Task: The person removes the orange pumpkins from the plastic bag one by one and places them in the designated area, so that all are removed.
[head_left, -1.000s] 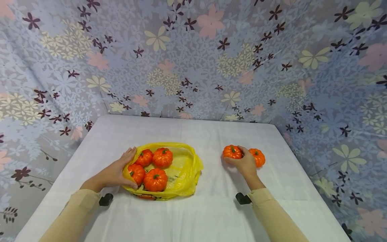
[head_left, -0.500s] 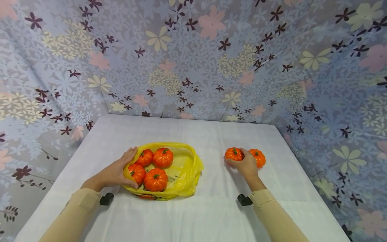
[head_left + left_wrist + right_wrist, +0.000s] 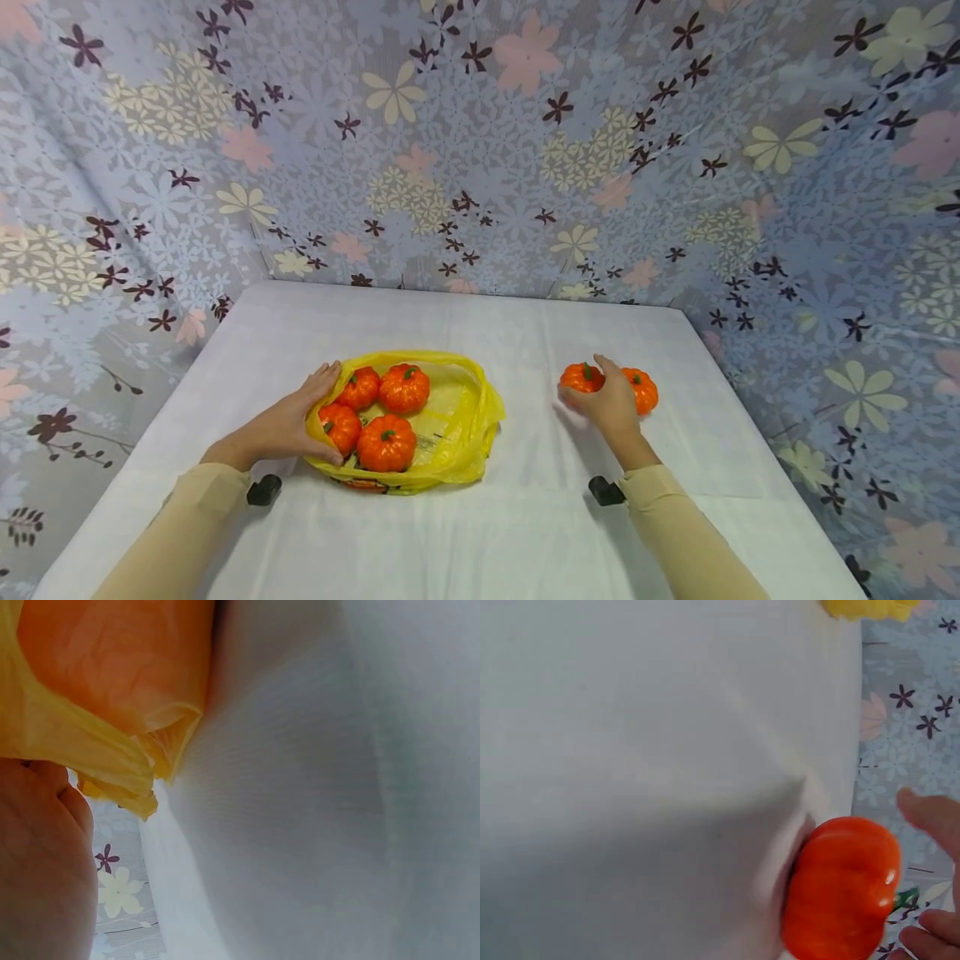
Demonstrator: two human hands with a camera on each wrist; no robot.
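Several orange toy pumpkins sit in an open yellow plastic bag (image 3: pixel 450 446). Against the bag's left side lies my left hand (image 3: pixel 281 427), thumb and fingers spread along the rim; in the left wrist view that hand (image 3: pixel 45 862) is beside the yellow plastic (image 3: pixel 82 735). To the right, my right hand (image 3: pixel 609 406) is open around a pumpkin (image 3: pixel 580 377) that rests on the cloth. A gap shows between this pumpkin (image 3: pixel 844 889) and the raised digit of my right hand (image 3: pixel 934 817) in the right wrist view.
Another pumpkin (image 3: pixel 641 392) stands just right of my right hand, partly hidden by it. White cloth covers the table (image 3: pixel 525 517). Flowered fabric (image 3: pixel 480 150) rises behind the table and at both sides.
The right-hand pumpkin shifted slightly right, towards the other one, with my right hand. My right fingers have since spread and let it go. The left hand stays at the bag.
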